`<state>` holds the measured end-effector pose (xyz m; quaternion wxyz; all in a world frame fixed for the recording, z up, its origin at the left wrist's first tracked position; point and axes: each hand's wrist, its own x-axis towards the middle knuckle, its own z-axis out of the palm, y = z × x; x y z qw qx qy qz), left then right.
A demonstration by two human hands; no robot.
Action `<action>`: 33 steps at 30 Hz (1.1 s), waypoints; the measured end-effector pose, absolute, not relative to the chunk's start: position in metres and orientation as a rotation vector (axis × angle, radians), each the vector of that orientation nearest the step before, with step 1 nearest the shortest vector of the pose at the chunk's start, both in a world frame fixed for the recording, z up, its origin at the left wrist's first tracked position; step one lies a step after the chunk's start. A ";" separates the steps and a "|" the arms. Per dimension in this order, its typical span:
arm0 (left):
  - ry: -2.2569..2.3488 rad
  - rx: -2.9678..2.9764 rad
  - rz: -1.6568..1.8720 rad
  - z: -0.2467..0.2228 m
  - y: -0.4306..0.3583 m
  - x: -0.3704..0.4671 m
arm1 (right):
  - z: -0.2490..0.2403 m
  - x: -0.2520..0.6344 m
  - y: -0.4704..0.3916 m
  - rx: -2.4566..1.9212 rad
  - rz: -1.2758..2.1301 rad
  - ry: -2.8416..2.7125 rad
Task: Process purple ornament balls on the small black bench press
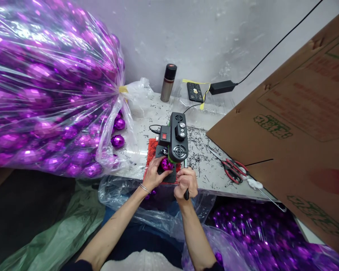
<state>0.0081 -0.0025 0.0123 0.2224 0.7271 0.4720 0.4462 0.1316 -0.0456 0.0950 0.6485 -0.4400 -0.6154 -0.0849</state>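
Observation:
A small black machine (178, 131) with a red switch and silver knobs stands on a red mat (151, 148) at the table's front edge. Beneath its front end sits a shiny purple ball (167, 164). My left hand (155, 174) holds that ball from the left, thumb and fingers around it. My right hand (187, 182) is wrapped round the black handle (186, 194) of a metal lever (185, 163) at the machine's right side.
A big clear bag of purple balls (45, 90) fills the left. Two loose balls lie beside it. Bottle (168, 82), phone (194, 92) and power adapter (222, 87) stand behind. Red-handled scissors (234, 169) and a cardboard box (293, 124) are right. More purple balls (251, 229) lie below.

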 end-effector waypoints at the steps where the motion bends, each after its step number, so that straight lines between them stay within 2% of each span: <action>1: 1.304 2.008 1.236 0.012 -0.002 0.008 | 0.096 0.131 -0.045 -0.999 -0.191 -1.403; 19: 1.238 1.974 1.272 0.010 0.005 0.008 | 0.090 0.132 -0.036 -0.919 -0.259 -1.445; 28: 1.172 2.093 1.274 0.013 -0.022 -0.002 | 0.154 0.128 -0.043 -1.078 0.003 -1.315; 33: 1.239 2.204 1.347 0.031 -0.029 -0.035 | 0.154 0.128 -0.047 -1.070 -0.001 -1.348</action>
